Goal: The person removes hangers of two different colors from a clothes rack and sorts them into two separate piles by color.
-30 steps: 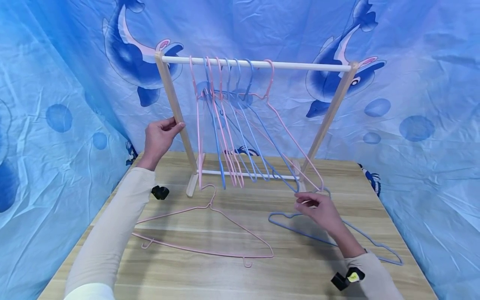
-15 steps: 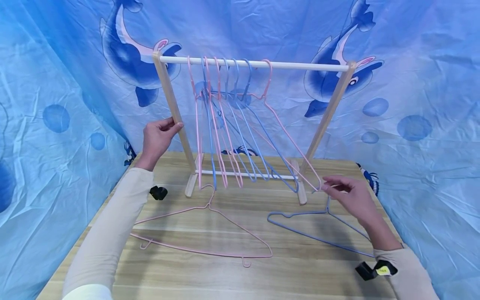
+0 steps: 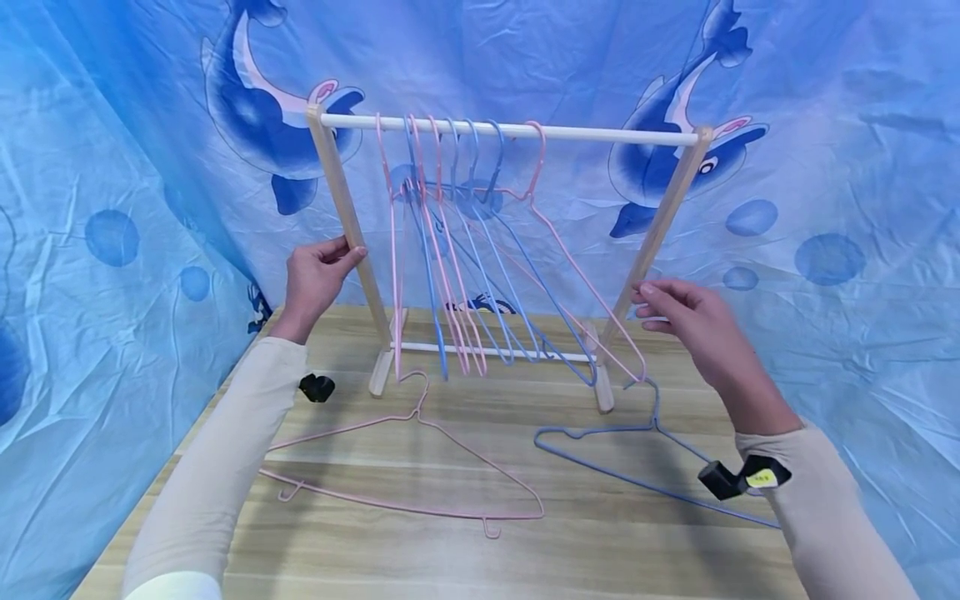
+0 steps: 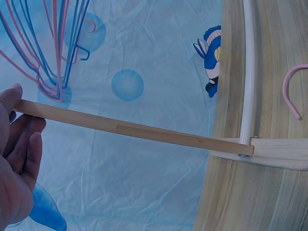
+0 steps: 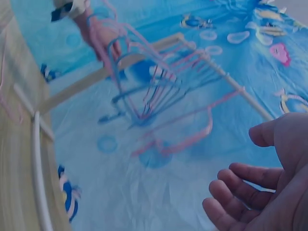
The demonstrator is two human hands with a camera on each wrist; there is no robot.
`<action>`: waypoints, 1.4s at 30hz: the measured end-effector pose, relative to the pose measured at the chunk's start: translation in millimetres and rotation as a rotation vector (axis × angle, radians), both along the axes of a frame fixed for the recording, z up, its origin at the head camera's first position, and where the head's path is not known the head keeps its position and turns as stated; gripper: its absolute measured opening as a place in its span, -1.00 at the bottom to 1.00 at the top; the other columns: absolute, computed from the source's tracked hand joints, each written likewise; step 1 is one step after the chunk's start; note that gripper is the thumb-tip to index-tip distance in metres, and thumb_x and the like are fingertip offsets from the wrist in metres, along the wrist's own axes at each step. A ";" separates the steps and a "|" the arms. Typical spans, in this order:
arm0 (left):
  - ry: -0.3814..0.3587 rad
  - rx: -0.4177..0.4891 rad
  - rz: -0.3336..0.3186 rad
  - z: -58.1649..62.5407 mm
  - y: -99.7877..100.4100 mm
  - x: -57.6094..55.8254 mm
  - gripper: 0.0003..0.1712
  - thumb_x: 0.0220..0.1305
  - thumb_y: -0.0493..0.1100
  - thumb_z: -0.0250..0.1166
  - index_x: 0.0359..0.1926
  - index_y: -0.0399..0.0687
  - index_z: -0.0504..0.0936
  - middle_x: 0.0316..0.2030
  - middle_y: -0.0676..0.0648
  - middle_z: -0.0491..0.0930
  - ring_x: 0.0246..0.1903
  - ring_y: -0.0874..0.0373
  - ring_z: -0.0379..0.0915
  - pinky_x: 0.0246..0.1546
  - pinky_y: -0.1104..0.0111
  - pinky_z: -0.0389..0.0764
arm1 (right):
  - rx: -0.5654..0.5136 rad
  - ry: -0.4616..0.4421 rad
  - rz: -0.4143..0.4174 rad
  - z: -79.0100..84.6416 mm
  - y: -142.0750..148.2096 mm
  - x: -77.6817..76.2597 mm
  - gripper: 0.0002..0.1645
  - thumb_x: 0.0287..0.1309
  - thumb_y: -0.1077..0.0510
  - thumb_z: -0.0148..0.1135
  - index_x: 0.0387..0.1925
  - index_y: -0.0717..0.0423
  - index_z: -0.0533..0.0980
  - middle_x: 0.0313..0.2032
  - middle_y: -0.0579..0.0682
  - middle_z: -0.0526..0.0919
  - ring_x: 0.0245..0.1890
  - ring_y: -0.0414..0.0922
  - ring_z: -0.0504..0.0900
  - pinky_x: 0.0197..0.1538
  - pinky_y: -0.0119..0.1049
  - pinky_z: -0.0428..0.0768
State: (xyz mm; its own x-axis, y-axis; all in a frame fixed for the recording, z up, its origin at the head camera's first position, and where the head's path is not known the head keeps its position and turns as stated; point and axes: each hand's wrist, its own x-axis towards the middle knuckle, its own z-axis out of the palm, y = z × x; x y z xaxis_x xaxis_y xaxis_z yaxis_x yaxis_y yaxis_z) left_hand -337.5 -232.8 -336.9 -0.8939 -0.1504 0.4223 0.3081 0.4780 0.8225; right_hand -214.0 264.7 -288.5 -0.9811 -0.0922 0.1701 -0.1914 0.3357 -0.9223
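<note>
A person's left hand (image 3: 315,279) pinches the left post (image 3: 341,183) of a wooden rack (image 3: 381,371) while the right hand (image 3: 686,312), fingers loose and grasping nothing, hangs by the right post (image 3: 667,204), contact unclear. Hangers (image 3: 455,167) in pink and blue line the white bar (image 3: 600,133); 1 pink hanger (image 3: 417,414) and 1 blue hanger (image 3: 656,423) lie on the surface (image 3: 600,567) in front. Print on a yellow label (image 3: 762,477) on the black wrist camera (image 3: 722,481) is illegible.

Right hand (image 3: 690,312) raised from lower corner of rightmost pink hanger (image 3: 572,260) to beside right rack post (image 3: 661,225)
</note>
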 end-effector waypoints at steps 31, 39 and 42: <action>0.041 0.000 -0.014 -1.5 -1.5 -0.8 -0.46 0.35 0.15 0.38 0.20 -0.07 0.70 0.01 -0.23 0.73 -0.04 0.13 0.71 -0.09 0.49 0.65 | -0.010 -0.061 0.029 24.7 -67.8 -36.3 -0.60 0.47 0.03 0.21 0.11 0.25 0.57 -0.37 -0.17 0.65 -0.41 -0.21 0.58 -0.28 -0.39 0.60; 0.037 0.000 -0.018 -0.8 -0.7 1.4 -0.47 0.36 0.14 0.37 0.19 -0.08 0.70 0.01 -0.24 0.74 -0.06 0.15 0.71 -0.10 0.50 0.64 | 0.080 -0.005 -0.023 24.2 -62.3 -36.9 -0.62 0.46 -0.02 0.23 0.09 0.17 0.60 -0.35 -0.12 0.66 -0.41 -0.16 0.56 -0.33 -0.36 0.52; 0.036 0.001 -0.020 -1.2 -1.0 1.3 -0.47 0.36 0.14 0.37 0.20 -0.08 0.70 0.01 -0.23 0.74 -0.05 0.14 0.71 -0.10 0.49 0.64 | 0.084 0.025 -0.026 23.5 -60.8 -37.3 -0.64 0.46 0.00 0.23 0.06 0.18 0.61 -0.37 -0.14 0.66 -0.44 -0.16 0.56 -0.38 -0.39 0.51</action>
